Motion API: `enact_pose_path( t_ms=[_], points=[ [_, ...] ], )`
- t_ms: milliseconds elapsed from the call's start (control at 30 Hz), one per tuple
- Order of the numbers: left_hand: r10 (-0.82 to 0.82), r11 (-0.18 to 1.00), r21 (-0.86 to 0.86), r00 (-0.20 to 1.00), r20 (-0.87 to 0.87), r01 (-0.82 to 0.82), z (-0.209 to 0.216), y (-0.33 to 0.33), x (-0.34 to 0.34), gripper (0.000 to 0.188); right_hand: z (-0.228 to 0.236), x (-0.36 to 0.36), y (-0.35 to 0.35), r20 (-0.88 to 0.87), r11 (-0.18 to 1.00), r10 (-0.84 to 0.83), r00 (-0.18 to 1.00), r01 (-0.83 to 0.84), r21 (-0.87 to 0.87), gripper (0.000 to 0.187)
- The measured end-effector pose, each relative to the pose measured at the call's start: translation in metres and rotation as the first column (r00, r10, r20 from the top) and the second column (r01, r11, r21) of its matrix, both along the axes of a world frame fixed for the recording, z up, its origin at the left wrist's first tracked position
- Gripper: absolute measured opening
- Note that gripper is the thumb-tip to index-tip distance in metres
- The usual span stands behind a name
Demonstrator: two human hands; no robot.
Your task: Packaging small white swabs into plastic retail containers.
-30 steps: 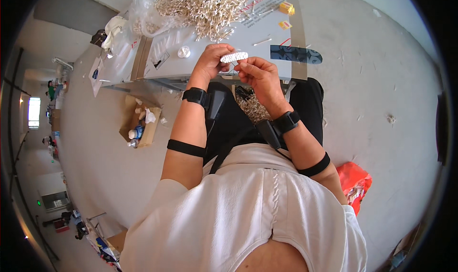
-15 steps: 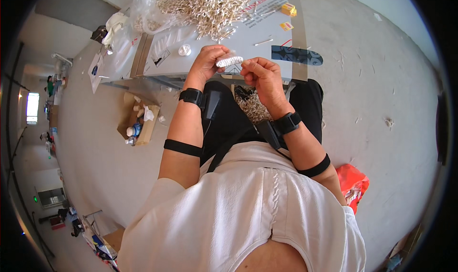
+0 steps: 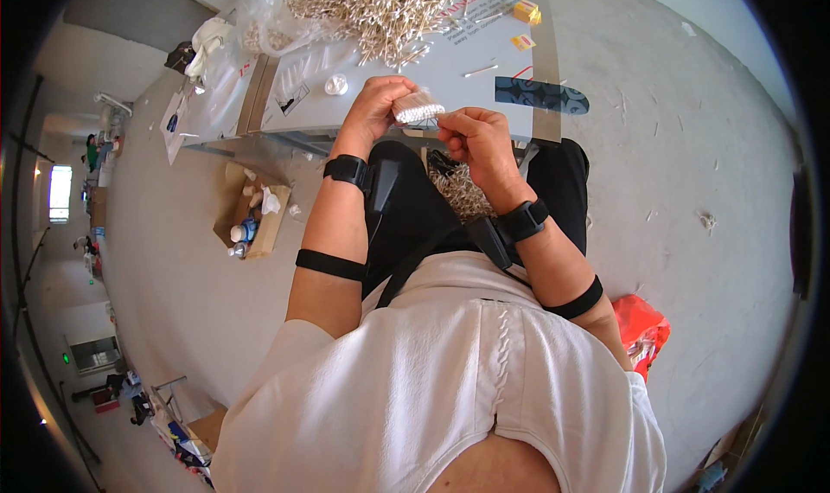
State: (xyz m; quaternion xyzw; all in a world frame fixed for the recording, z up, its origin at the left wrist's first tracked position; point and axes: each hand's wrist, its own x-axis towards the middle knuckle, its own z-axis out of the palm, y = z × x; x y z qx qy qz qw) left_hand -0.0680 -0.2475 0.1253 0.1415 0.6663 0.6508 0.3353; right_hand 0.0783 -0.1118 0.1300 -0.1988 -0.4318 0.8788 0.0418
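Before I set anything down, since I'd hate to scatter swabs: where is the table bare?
The table is bare between the left hand and the lone swab, and from the white tub to the near edge. Crowded: the far side, with swab pile and clear bag.

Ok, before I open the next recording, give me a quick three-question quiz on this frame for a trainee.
1. Which hand is wrapped around the bundle of cotton swabs?
2. True or false: the open cardboard box stands on the floor.
3. What colour are the two small packets near the right edge of the tabletop? A) blue; B) yellow; C) green.

Key: 1. The left hand. 2. True. 3. B.
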Motion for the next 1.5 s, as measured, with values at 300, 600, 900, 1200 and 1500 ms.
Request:
enact_pose_path(
  t_ms=[300,600,900,1200,1500],
  points=[
    [0.003,1.0,-0.018,1.0,0.025,-0.003,-0.001,-0.002,-0.001,0.017,0.003,0.001,-0.004,-0.114,0.936,-0.088,0.99,0.122,0.331,0.013],
    [-0.004,1.0,-0.001,0.996,0.089,0.004,-0.003,-0.002,-0.001,0.017,-0.004,-0.003,-0.004,-0.229,0.797,-0.117,0.966,0.229,0.558,0.013],
    [-0.054,0.995,0.095,0.976,0.209,0.035,0.004,-0.001,0.004,0.014,-0.001,0.001,0.007,-0.371,0.909,-0.034,0.928,0.183,0.375,0.012],
    [-0.182,0.969,0.205,0.964,0.195,0.142,0.007,-0.001,0.001,0.022,0.015,-0.001,0.005,-0.582,0.715,0.05,0.812,0.378,0.589,0.04],
    [-0.209,0.94,0.315,0.952,0.225,0.132,0.018,0.02,0.023,0.023,0.014,-0.005,-0.006,-0.579,0.791,0.076,0.812,0.305,0.531,0.029]
  ],
)
